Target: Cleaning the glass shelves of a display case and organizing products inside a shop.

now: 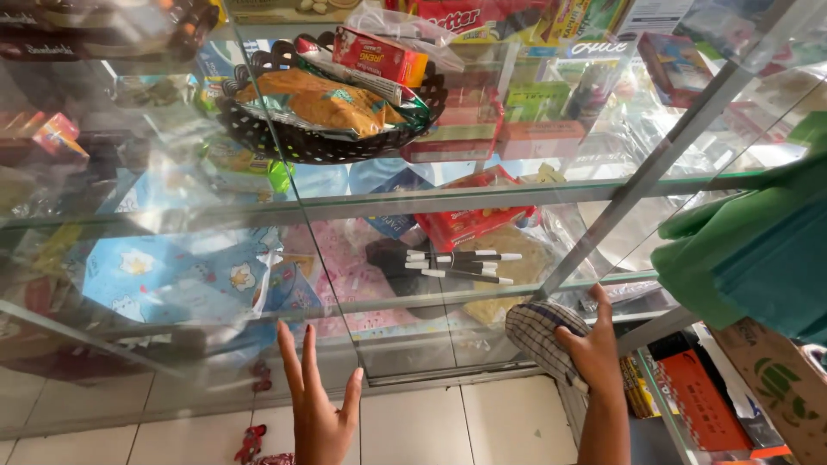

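The right hand (pixel 594 349) grips a folded checked cloth (pixel 538 336), fingers curled over its top edge. The cloth is pressed against the lower corner of the glass cabinet (pixel 345 284), just beside the slanted metal frame bar (pixel 637 185) that forms the cabinet's right edge.

The left hand (pixel 319 405) is open, fingers extended and spread, holding nothing. Its fingertips lie at the lower glass pane; contact cannot be confirmed. The two hands are well apart, with bare glass and the bottom frame rail between them.

Behind the glass, directly above the cloth, a set of black-and-white pens (pixel 461 263) lies on the lower glass shelf (pixel 482 288). A red packet (pixel 469 215) sits just behind the pens. Left of these, blue printed sheets (pixel 172 275) fill the shelf. On the shelf above, a black basket (pixel 319 142) holds a bag of orange snacks (pixel 327 103) and a red box (pixel 375 52).

Below the cabinet, the white tiled floor (pixel 465 426) is open beneath both hands. A small red wrapper (pixel 250 443) lies on the tiles left of the left hand. To the right, green fabric (pixel 749 241) overhangs a cardboard box (pixel 775 387), narrowing the space beside the right forearm.
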